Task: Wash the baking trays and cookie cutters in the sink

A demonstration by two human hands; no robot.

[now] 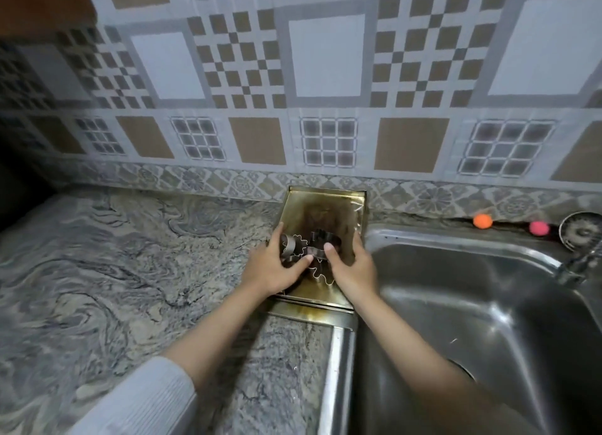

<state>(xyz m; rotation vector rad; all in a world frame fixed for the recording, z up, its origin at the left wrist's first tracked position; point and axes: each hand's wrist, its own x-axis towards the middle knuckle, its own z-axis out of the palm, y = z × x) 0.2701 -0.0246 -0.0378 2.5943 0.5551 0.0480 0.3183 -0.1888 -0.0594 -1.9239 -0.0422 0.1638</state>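
a person's two bare arms reach up from the bottom of the frame to a stained metal baking tray (321, 206) lying on a marbled stone counter (130, 255) at the centre, its far end against the patterned tile wall (325, 76). a second tray edge (309, 314) shows beneath its near end. several metal cookie cutters (321, 239) sit in a cluster inside the tray. the left hand (277, 268) has its fingers curled around the cutters on the left side of the cluster. the right hand (351, 268) grips the tray's right edge, its thumb pressed on a cutter. a steel sink (488, 304) fills the lower right, just beside the tray. at the right edge are a tap (583, 258), an orange ball (482, 221) and a pink ball (539, 228) along the wall.
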